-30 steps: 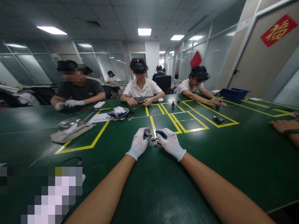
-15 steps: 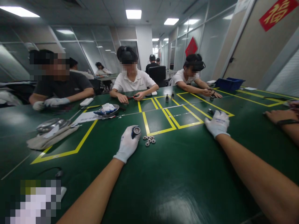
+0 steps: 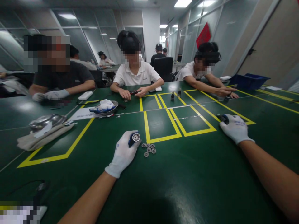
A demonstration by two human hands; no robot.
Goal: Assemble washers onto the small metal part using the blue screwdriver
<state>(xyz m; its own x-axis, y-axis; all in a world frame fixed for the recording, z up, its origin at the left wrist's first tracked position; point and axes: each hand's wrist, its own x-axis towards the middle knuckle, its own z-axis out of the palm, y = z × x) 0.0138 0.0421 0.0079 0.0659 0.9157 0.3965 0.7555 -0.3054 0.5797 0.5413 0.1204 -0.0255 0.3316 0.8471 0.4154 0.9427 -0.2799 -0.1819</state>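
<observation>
My left hand [image 3: 125, 151], in a white glove with a dark blue palm, is closed around a dark cylindrical part [image 3: 135, 137]. The part's round metal end faces up toward me; the rest is hidden by the fingers. Just right of that hand, several small metal discs [image 3: 149, 150] with raised centres lie loosely grouped on the green table [image 3: 177, 174]. Farther right, my gloved right hand [image 3: 235, 127] reaches out over the tabletop, its fingers curled around a small black object [image 3: 219, 117]. Only the object's tip shows clearly beyond the fingers.
Yellow tape frames [image 3: 163, 138] mark the table. Two small dark bottle-like parts [image 3: 172, 96] stand upright near the far side. A blue bin [image 3: 249, 81] is at the back right. To the left are a metal pan [image 3: 114, 107] and a beige cloth [image 3: 46, 137]. Co-workers sit opposite.
The view has shifted lower and closer. My right hand now has its fingers around the black object that lay beyond its fingertips. My left hand keeps the cylindrical part beside the discs.
</observation>
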